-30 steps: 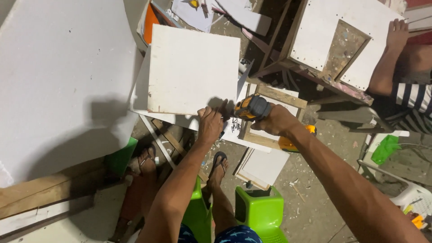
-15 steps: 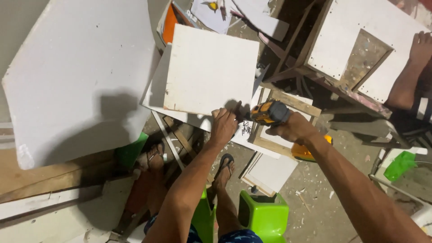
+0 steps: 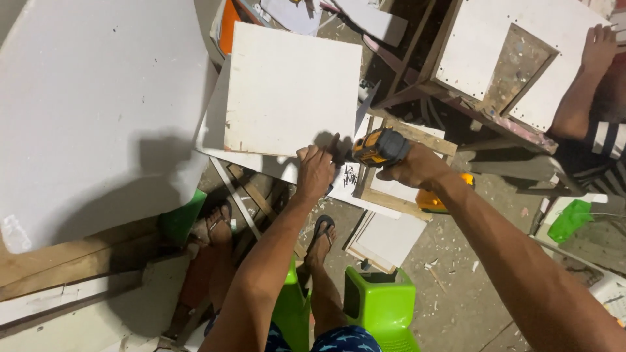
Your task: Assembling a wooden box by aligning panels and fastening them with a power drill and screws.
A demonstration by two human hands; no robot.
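A large white sheet (image 3: 98, 111) is seen at far left. A square white panel (image 3: 293, 88) is steadied at its lower right corner by the left hand (image 3: 315, 171), fingers closed on the edge. A yellow drill (image 3: 380, 148) is clamped in the right hand (image 3: 417, 168), its tip at that corner. Another person's hand (image 3: 598, 49) rests on a boxed frame (image 3: 502, 58) at far right.

Dusty concrete floor (image 3: 456, 287) littered with wood chips; a large white panel (image 3: 85, 111) lies left; green plastic stool (image 3: 381, 306) below.
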